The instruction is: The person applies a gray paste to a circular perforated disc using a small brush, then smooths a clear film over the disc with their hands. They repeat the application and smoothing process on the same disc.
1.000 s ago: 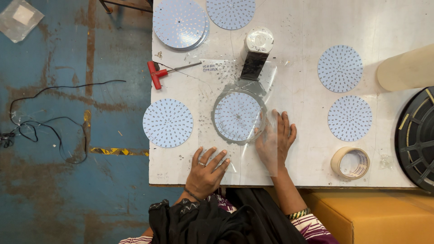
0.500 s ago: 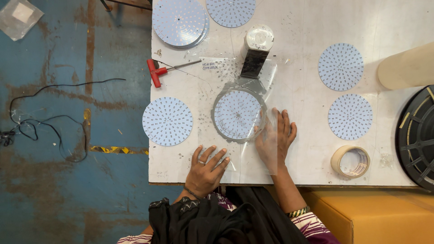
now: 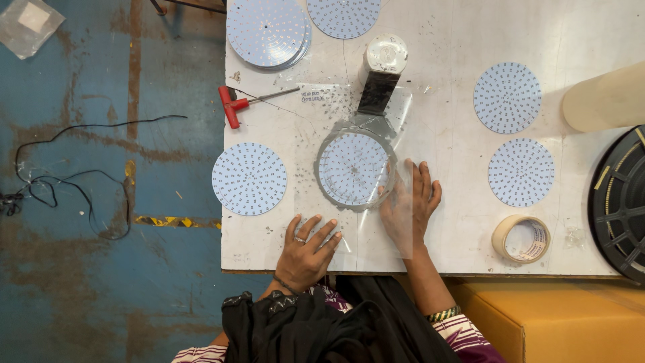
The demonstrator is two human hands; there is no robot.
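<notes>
A round white LED board (image 3: 354,168) lies in a grey ring at the middle of the white table (image 3: 457,242), under a clear plastic sheet (image 3: 376,232). My right hand (image 3: 411,202) rests flat just right of the board, fingers apart, fingertips at the ring's edge. A strip of the clear sheet lies over this hand. My left hand (image 3: 306,252) lies flat near the table's front edge, fingers spread, on the sheet's near left corner. Neither hand grips anything.
More round LED boards lie at left (image 3: 249,178), right (image 3: 521,172) and far right (image 3: 507,97), with a stack (image 3: 267,30) at the back. A red-handled T-tool (image 3: 235,104), a tape roll (image 3: 521,238), a white-topped black bottle (image 3: 380,77), a cream tube (image 3: 605,97) and a black reel (image 3: 621,202) stand around.
</notes>
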